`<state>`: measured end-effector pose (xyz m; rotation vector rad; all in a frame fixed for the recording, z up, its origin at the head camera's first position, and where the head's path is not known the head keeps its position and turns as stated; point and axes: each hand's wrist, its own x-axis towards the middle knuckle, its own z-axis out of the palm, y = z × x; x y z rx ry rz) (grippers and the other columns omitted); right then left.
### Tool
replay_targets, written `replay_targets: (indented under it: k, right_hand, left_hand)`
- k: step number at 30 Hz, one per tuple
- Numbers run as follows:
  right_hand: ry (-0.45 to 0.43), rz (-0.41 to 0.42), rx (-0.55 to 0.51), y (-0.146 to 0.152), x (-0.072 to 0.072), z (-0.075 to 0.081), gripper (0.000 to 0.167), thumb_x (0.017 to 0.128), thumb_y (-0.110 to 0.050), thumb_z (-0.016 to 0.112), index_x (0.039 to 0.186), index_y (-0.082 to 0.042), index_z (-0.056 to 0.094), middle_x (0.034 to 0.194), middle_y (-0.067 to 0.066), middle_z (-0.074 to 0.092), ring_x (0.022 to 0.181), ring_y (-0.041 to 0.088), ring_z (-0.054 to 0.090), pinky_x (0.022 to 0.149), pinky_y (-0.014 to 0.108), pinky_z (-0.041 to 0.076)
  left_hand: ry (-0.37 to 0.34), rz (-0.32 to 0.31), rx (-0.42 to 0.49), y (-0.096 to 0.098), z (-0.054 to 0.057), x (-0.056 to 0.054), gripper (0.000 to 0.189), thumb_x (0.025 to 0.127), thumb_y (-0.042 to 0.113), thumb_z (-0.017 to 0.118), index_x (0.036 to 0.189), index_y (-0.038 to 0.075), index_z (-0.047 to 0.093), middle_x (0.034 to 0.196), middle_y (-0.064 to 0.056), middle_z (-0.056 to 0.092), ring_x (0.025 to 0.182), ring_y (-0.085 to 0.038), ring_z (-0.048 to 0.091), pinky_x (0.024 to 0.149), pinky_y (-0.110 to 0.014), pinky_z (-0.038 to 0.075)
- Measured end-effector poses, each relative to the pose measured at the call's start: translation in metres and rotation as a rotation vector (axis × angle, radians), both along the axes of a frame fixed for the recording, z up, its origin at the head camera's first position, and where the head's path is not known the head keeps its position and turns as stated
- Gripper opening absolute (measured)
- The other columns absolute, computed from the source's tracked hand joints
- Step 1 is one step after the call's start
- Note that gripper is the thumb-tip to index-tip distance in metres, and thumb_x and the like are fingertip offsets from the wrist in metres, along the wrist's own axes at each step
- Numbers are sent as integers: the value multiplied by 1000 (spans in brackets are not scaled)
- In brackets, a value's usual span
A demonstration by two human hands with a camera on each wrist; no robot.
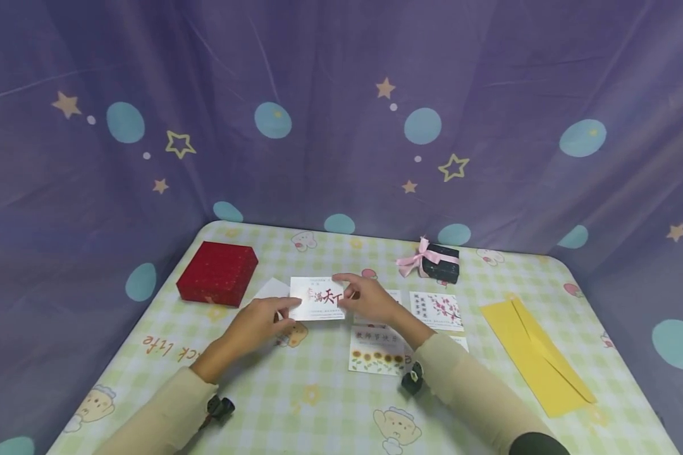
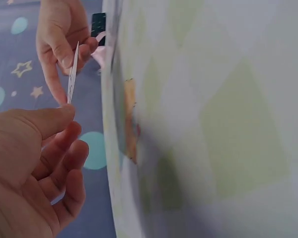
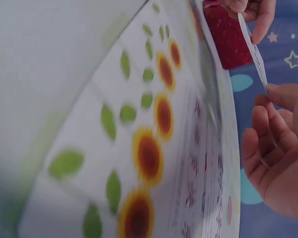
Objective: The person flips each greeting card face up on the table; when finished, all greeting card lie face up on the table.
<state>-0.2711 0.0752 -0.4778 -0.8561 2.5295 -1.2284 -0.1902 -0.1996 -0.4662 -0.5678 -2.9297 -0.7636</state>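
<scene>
A white greeting card (image 1: 317,308) with red and dark lettering is held up over the table between both hands. My left hand (image 1: 255,325) pinches its left edge between thumb and fingers. At the right end, my right hand (image 1: 374,303) pinches the card, thumb on the near face and index finger along the top. Both wrist views show the card (image 2: 73,74) nearly edge-on. Below the right hand lie a sunflower card (image 1: 377,357) and a card partly hidden by that hand. A plum-blossom card (image 1: 436,311) lies right of them. Behind the left hand is a white paper (image 1: 272,289), partly covered.
A red box (image 1: 219,273) stands at the back left. At the back right sits a small black box (image 1: 445,268) with a pink ribbon bow (image 1: 418,258). A yellow envelope (image 1: 537,357) lies on the right of the checked tablecloth (image 1: 250,411). A purple curtain (image 1: 330,57) hangs behind.
</scene>
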Motion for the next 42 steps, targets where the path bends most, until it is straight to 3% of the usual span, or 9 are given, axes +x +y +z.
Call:
replay_targets:
  k: [4,10,16,24,31,42]
  right_hand:
    - [6,35,72,4,-5,-3,67,91,-16,75,152,-10,47,86,-6,69,76,6,65,78,25,55]
    - [6,59,134,7,-10,-6,71,91,-18,75,153,-5,43,84,-6,68,74,6,63,76,26,55]
    - [18,49,206,8,-13,-8,71,90,-20,76,152,-5,45,82,-6,69,71,5,62,74,25,54]
    - [11,58,249,7,-16,-13,71,92,-23,74,153,-6,44,80,-6,69,59,6,52,59,21,45]
    - [-10,65,271,6,-14,-11,68,95,-21,70,155,-7,42,69,-5,62,49,6,39,50,20,35]
    - [24,78,310,5,-15,-12,55,96,-23,70,148,-14,54,68,-6,58,53,6,41,54,21,39]
  left_hand:
    - [-3,0,-26,4,-6,-4,45,88,17,79,132,16,70,75,16,59,62,1,47,56,-20,40]
    - [8,-25,-88,8,-11,-13,44,89,18,78,132,20,70,72,15,57,58,-1,42,52,-21,36]
    - [-57,-14,-154,15,-11,-20,44,91,22,77,134,22,69,67,12,52,61,-6,43,55,-23,36]
    - [-140,26,-187,21,-9,-23,43,92,20,74,135,21,68,70,10,56,64,-8,47,56,-25,39]
    - [-173,34,-211,25,-9,-25,42,93,21,73,135,20,67,73,8,58,64,-9,47,55,-26,39]
    - [-176,30,-236,29,-10,-27,40,93,19,72,133,19,69,90,-4,70,65,-12,49,54,-28,40]
